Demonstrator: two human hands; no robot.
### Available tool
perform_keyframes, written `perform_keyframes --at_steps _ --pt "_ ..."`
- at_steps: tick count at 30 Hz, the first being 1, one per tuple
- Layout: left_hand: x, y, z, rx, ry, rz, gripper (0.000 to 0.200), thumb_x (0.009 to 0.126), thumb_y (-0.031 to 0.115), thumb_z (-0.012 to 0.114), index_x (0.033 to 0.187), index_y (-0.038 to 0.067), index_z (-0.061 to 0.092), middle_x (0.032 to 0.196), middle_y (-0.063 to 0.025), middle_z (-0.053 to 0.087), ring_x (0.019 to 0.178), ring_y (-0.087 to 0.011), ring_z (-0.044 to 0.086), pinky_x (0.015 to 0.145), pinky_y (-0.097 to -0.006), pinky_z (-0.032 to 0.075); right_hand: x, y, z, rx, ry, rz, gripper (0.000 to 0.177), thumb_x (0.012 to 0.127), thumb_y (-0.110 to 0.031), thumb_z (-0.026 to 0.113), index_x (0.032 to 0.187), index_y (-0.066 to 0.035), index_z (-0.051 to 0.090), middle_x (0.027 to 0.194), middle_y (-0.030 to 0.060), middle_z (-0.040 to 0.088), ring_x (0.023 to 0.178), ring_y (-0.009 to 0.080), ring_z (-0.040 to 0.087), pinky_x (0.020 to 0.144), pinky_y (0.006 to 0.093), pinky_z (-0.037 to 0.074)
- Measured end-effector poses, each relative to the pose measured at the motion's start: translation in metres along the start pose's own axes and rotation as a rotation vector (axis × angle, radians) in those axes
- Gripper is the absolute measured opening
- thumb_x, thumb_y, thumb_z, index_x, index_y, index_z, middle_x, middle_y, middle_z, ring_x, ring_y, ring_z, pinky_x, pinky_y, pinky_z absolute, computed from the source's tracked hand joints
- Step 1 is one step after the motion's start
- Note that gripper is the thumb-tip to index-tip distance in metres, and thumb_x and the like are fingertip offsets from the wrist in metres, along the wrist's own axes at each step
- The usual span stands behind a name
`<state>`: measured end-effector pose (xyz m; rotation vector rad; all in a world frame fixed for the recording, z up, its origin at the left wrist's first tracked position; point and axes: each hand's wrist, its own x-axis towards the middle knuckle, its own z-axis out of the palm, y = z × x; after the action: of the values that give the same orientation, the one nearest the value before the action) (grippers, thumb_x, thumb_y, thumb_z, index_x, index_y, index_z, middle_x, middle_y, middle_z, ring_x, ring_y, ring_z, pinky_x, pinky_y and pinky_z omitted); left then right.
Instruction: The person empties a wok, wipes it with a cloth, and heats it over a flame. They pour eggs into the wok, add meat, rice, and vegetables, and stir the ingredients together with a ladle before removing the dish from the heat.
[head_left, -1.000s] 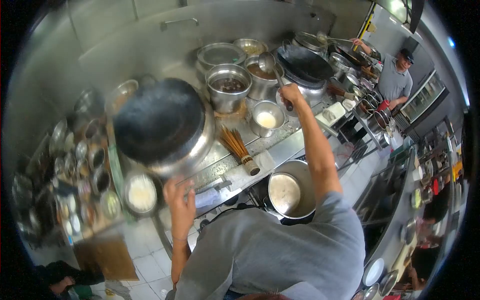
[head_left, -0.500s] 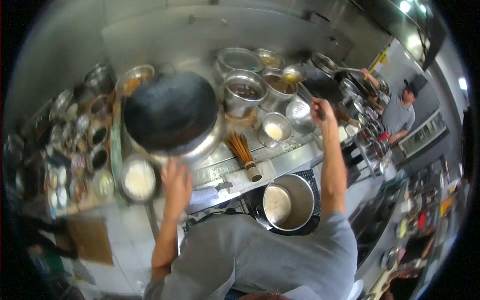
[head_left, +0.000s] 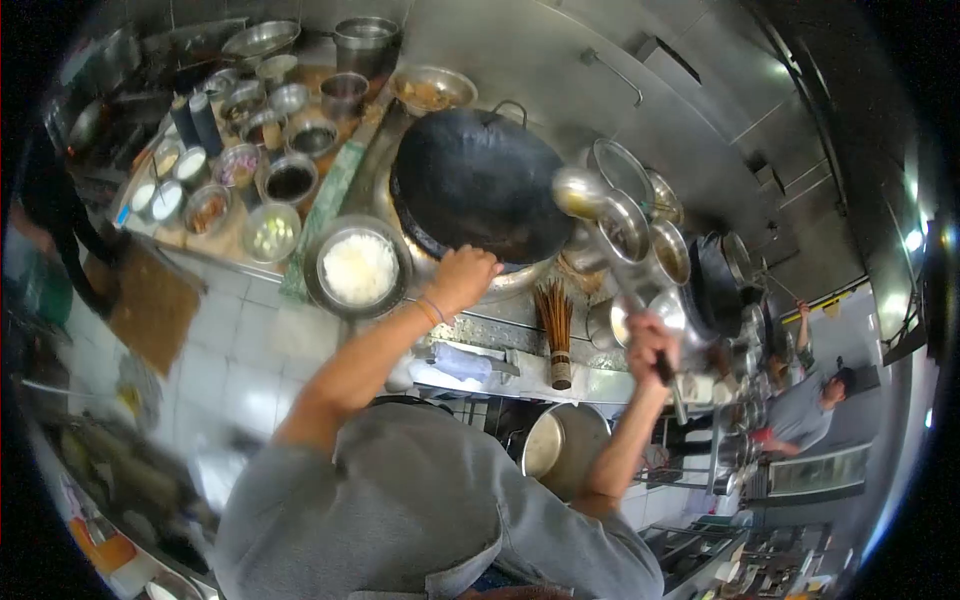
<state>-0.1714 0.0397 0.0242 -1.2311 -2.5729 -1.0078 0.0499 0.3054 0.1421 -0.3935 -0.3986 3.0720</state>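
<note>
My left hand [head_left: 463,280] is closed at the near edge of the black wok [head_left: 475,190]; its fingers hide the part they grip. The wok sits on the round metal burner ring [head_left: 385,200], its inside turned toward me. My right hand [head_left: 652,345] is wrapped around the dark handle of a ladle [head_left: 580,190]. The ladle's bowl, blurred by motion, is beside the wok's right rim with yellowish liquid in it. Below the wok lies a bamboo brush [head_left: 556,335]. A pan of white shredded food [head_left: 358,268] stands left of my left hand.
Metal pots [head_left: 625,225] of liquid crowd the right of the wok. At left, bowls of ingredients [head_left: 272,232] cover a board. A large steel pot [head_left: 572,440] stands by my body. A folded cloth [head_left: 462,362] lies on the counter edge. Another person [head_left: 800,410] stands far right.
My left hand has taken hold of the wok's near edge. The ladle has moved left from the pots to the wok's right rim. The whole view has turned toward the left.
</note>
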Motion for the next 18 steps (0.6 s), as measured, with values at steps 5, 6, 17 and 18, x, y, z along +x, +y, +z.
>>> perform_keyframes --at_steps 5,6,17,18 --pt "-0.006 0.007 -0.013 -0.039 0.070 0.041 0.021 0.092 0.024 0.053 0.089 0.005 0.062 0.091 -0.0118 0.064 0.094 -0.0315 0.059 0.079 -0.0457 0.047 0.104 0.077 -0.009 -0.021 0.084 0.016 0.041 0.092 -0.007 0.050 0.127 0.013 0.037 0.080 0.0064 0.051 0.047 0.0056 0.039 0.035 0.0216 0.029" --pt "-0.007 0.010 -0.023 -0.053 0.011 0.001 0.021 0.092 0.023 0.054 0.093 0.005 0.063 0.095 -0.0132 0.064 0.098 -0.0319 0.059 0.082 -0.0455 0.047 0.119 0.086 -0.013 -0.173 0.111 -0.001 0.027 0.091 -0.010 0.051 0.111 0.009 0.051 0.070 0.0064 0.053 0.043 0.0081 0.039 0.035 0.0244 0.032" --pt "-0.102 0.041 -0.102 -0.707 -0.333 0.357 0.038 0.097 0.020 0.049 0.132 0.007 0.052 0.134 -0.0165 0.053 0.126 -0.0315 0.048 0.107 -0.0405 0.038 0.037 0.132 0.016 -1.119 0.474 -0.332 0.006 0.089 -0.007 0.054 0.084 -0.005 0.054 0.056 0.0014 0.049 0.037 0.0084 0.043 0.032 0.0233 0.031" --pt "-0.108 0.040 -0.116 -0.828 -0.447 0.404 0.038 0.097 0.019 0.050 0.133 0.007 0.052 0.134 -0.0153 0.053 0.125 -0.0302 0.049 0.107 -0.0397 0.038 0.031 0.141 0.013 -1.061 0.467 -0.319 0.005 0.089 -0.008 0.055 0.086 -0.005 0.054 0.060 0.0017 0.051 0.038 0.0080 0.043 0.032 0.0230 0.031"
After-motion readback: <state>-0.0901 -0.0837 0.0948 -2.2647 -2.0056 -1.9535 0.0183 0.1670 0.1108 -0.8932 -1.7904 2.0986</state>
